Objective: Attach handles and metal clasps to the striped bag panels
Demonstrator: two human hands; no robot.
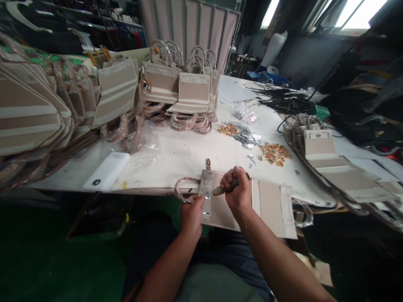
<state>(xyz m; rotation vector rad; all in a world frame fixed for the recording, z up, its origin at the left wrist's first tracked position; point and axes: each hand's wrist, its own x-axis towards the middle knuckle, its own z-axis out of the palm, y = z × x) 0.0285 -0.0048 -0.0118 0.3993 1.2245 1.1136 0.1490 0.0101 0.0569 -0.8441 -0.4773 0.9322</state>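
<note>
A flat beige handbag panel (220, 209) with wrapped handles lies across the table's front edge before me. My left hand (192, 216) grips its left edge, thumb on top near a small metal fitting. In my right hand (236, 188) is a thick, grey-brown handheld tool (225, 187), whose exact kind I cannot make out; my fingers are wrapped round it. Its tip points left, close to the fitting strip on the panel. A strap tab with a gold-coloured clasp (208, 164) sticks out beyond the panel's far edge.
Stacks of similar bag panels (116, 92) stand at left and back, with more panels (340, 172) at right. Gold-coloured metal pieces (276, 154) and silver metal plates (247, 137) lie in piles mid-table. A white power bank-like box (107, 171) rests near the front edge.
</note>
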